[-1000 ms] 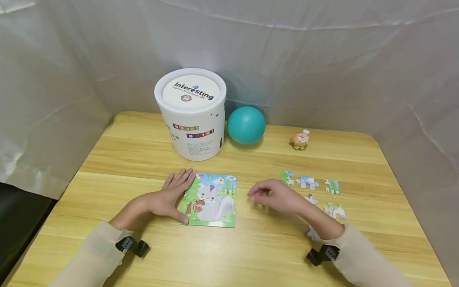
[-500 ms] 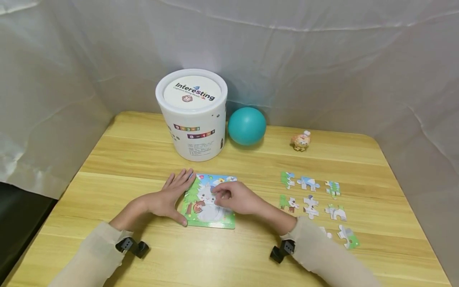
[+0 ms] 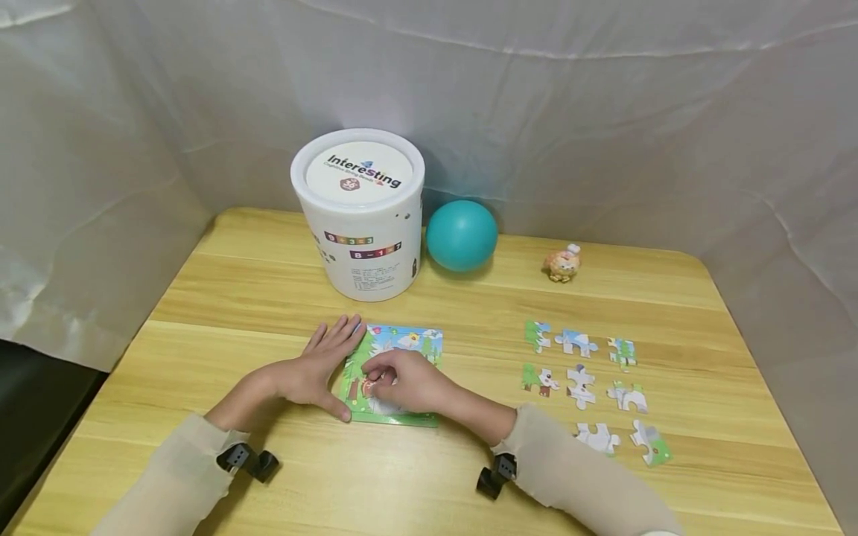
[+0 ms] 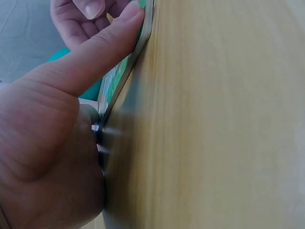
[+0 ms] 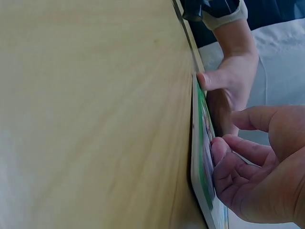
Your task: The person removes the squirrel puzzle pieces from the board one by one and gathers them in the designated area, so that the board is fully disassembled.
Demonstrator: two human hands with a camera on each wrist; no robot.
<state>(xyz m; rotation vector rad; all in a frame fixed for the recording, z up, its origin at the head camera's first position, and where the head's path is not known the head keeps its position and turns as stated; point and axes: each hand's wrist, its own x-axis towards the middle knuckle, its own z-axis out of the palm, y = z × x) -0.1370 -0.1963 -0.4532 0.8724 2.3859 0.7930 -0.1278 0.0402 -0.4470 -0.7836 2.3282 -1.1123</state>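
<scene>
A square puzzle board (image 3: 429,417) with a squirrel picture lies flat on the wooden table. Along its left side rests my left hand (image 3: 318,372), fingers spread and fairly straight; its thumb (image 4: 95,62) touches the board's near corner. Over the lower left of the picture is my right hand (image 3: 409,380), its fingers loosely bent. The right wrist view has these fingertips (image 5: 220,149) at the board's surface and the thumb (image 5: 250,118) apart from them, with nothing seen between. Part of the squirrel is hidden under the right hand.
Several loose puzzle pieces (image 3: 580,385) lie in rows to the right. Behind the board stand a white tub (image 3: 362,231) and a teal ball (image 3: 461,235). A small animal figurine (image 3: 561,263) sits at the back right. Grey cloth (image 3: 570,126) hangs behind the table.
My right hand has moved left from beside the puzzle board to over its lower left, uncovering loose pieces on the right. The left hand has stayed in place.
</scene>
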